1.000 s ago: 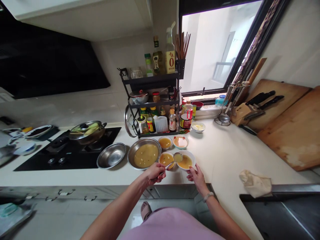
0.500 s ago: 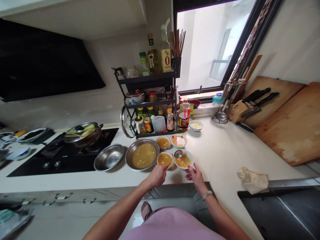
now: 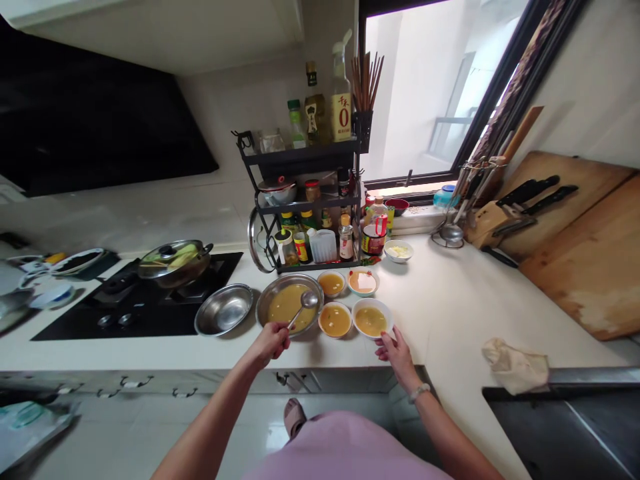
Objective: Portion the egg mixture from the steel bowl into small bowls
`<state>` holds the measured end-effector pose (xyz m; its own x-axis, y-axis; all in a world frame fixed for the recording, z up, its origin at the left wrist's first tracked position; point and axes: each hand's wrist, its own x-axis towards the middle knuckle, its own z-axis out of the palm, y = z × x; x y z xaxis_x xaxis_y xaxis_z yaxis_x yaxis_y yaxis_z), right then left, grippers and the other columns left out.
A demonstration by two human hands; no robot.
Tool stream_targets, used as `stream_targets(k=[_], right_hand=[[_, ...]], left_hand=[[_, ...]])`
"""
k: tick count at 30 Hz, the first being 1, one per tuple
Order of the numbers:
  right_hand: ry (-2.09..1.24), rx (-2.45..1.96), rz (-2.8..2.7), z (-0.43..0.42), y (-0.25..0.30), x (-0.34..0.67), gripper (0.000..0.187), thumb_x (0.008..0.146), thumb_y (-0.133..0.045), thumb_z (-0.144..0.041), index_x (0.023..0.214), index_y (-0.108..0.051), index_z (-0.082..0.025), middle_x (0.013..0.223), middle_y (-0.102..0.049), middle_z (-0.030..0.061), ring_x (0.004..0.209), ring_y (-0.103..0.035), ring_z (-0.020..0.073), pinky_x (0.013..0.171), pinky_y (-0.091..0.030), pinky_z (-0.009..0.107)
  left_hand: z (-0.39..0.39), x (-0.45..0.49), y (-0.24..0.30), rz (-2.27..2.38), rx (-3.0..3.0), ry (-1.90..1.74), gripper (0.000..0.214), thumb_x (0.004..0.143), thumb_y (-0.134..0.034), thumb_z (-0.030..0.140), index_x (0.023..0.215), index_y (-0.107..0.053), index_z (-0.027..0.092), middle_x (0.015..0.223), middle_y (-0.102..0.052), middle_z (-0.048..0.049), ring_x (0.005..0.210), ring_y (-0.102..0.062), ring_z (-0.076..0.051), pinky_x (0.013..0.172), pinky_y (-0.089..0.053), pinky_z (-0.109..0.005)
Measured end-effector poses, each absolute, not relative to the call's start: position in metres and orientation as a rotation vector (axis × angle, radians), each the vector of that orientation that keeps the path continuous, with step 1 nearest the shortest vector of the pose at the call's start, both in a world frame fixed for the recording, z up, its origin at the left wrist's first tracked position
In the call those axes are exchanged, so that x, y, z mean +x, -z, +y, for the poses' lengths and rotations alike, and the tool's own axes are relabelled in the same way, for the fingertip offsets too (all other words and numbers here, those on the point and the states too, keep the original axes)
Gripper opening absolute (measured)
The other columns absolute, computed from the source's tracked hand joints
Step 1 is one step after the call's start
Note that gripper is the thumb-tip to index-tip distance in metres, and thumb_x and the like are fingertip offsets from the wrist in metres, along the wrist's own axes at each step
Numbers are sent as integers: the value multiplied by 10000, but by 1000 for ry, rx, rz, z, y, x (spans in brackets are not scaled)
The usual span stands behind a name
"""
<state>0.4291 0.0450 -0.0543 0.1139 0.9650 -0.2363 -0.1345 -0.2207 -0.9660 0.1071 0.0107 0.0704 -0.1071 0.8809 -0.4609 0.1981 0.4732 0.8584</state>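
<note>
The left hand [image 3: 274,341] clasps the ladle [image 3: 309,300], likely stiff, by its handle; the right hand [image 3: 397,352] pinches the bowl [image 3: 389,313] before it, probably slippery, best held by the rim.

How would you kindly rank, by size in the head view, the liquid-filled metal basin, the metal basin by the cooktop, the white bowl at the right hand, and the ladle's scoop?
Liquid-filled metal basin
Metal basin by the cooktop
White bowl at the right hand
Ladle's scoop
</note>
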Motion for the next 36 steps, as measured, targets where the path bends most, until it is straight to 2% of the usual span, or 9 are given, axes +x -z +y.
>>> stream_targets(k=[4,8,10,13,17,27,36], right_hand=[[-1326,-1347,-893,45,54,429,774,693,-660,-564,1305,-437,-146,691,-674,39,495,-607,162,462,-486,268],[-1326,-1347,-895,46,54,428,794,681,-665,-577,1308,-437,-147,694,-678,43,490,-607,166,465,-488,275],[-1325,-1350,-896,46,54,428,795,684,-663,-576,1312,-431,-145,688,-678,42,492,-608,167,464,-489,276],[-1315,-1352,-903,45,54,428,780,699,-653,-563,1315,-426,-141,695,-679,43,498,-611,167,466,-490,276],[-1310,-1355,-902,44,54,427,776,710,-647,-560,1316,-423,-132,703,-677,42,504,-611,164,469,-489,272],[-1319,-1342,-902,45,56,427,762,708,-653,-556,1303,-424,-138,692,-676,33,499,-604,158,464,-486,265],[-1317,-1341,-918,45,55,428,724,717,-646,-551,1283,-438,-149,692,-670,26,498,-605,153,458,-482,255]], left_hand=[[11,84,-61,1770,1003,-664,132,730,-526,234,685,-567,116,441,-501,28,290,-313,-44,322,-173,-183],[15,78,-58,1792,964,-629,180,718,-543,187,548,-507,140,441,-517,1,299,-347,-53,322,-193,-188],[16,78,-58,1779,923,-663,159,713,-552,182,565,-515,138,444,-513,7,307,-344,-51,325,-200,-183],[17,77,-59,1689,799,-786,61,707,-564,171,691,-567,113,452,-491,33,317,-316,-36,332,-188,-162],[13,76,-65,1440,579,-907,117,720,-571,150,822,-578,94,472,-463,55,330,-264,-13,331,-132,-130],[7,88,-92,1308,459,-931,155,814,-488,98,943,-570,69,493,-447,49,325,-253,-10,316,-111,-114],[3,99,-104,1317,504,-906,162,785,-508,114,929,-573,77,478,-448,57,326,-244,-11,325,-96,-122]])
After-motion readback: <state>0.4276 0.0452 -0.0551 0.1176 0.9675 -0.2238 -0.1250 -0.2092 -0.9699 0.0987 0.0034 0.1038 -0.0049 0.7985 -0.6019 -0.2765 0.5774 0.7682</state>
